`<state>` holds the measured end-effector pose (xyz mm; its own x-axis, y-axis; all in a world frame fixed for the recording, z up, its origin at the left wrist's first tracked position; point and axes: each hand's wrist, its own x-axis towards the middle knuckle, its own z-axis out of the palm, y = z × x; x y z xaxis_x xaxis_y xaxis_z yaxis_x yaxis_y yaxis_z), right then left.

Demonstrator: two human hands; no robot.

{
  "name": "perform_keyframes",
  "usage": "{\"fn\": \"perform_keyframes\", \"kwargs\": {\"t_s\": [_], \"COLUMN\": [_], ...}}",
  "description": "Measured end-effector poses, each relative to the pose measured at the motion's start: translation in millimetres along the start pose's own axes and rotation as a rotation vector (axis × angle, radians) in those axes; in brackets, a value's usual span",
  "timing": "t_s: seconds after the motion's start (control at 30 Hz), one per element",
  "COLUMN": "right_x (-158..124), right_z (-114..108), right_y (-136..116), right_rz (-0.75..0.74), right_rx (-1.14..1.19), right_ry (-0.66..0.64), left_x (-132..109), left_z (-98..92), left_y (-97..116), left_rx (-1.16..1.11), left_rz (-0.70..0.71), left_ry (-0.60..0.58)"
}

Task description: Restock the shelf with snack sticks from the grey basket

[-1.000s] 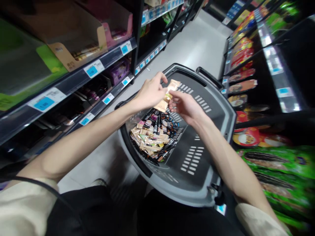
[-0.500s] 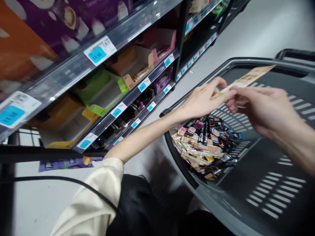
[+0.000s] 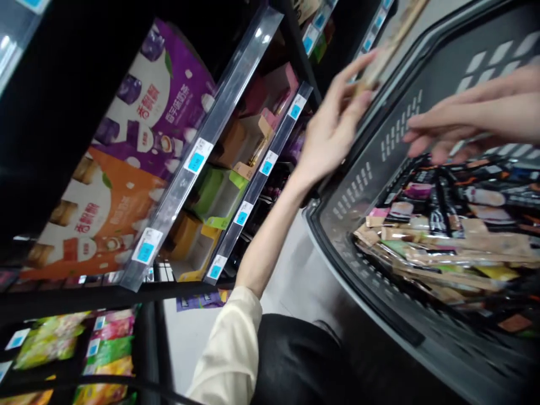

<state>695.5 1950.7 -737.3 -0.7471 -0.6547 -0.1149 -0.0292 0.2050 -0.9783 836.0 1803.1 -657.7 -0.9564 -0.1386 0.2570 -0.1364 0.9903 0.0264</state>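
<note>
My left hand is raised over the near rim of a grey shopping basket and pinches a long tan sachet that points up and away. My right hand hovers over the basket with its fingers stretched flat and nothing in them. Just below it, a heap of several small snack sachets, tan, black, pink and green, lies in the basket.
Store shelves stand on the left with blue price tags, a purple carton, an orange carton and open display boxes. Coloured snack bags fill the bottom left. Pale floor runs between shelf and basket.
The view has swung left and tilted toward the shelves. My right hand has let go of the tan sachet and opened; my left hand now holds the sachet alone, higher up.
</note>
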Motion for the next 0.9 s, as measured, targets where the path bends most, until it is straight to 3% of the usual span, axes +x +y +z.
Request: {"fn": "perform_keyframes", "kwargs": {"t_s": [0.03,0.1,0.2,0.27,0.37,0.43,0.53,0.67,0.8,0.9], "right_x": [-5,-17,-34,-37,-34,-31,-27,-22,-21,-24], "right_z": [0,3,10,14,17,18,18,14,7,7], "right_y": [-9,-34,-59,-61,-48,-38,-30,-21,-12,-17], "right_rz": [0.072,0.16,0.175,0.141,0.16,0.204,0.213,0.173,-0.025,-0.08], "right_rx": [-0.083,-0.223,-0.276,-0.249,-0.131,-0.002,0.131,0.019,-0.102,-0.302], "right_ry": [-0.118,-0.185,-0.236,-0.255,-0.269,-0.255,-0.26,-0.305,-0.41,-0.451], "left_x": [-1,-4,-16,-27,-44,-50,-51,-47,-47,-46], "left_z": [-3.3,-6.3,-2.0,2.3,6.2,8.7,15.5,24.9,30.9,34.9], "left_y": [-14,-47,-100,-128,-153,-162,-175,-190,-184,-171], "left_rx": [0.03,0.02,0.014,0.077,0.216,0.291,0.391,0.395,0.459,0.546], "left_rz": [-0.034,-0.08,-0.293,-0.468,-0.68,-0.772,-0.833,-0.756,-0.727,-0.67], "left_ry": [0.077,0.176,0.17,0.255,0.365,0.332,0.164,-0.07,-0.081,-0.132]}}
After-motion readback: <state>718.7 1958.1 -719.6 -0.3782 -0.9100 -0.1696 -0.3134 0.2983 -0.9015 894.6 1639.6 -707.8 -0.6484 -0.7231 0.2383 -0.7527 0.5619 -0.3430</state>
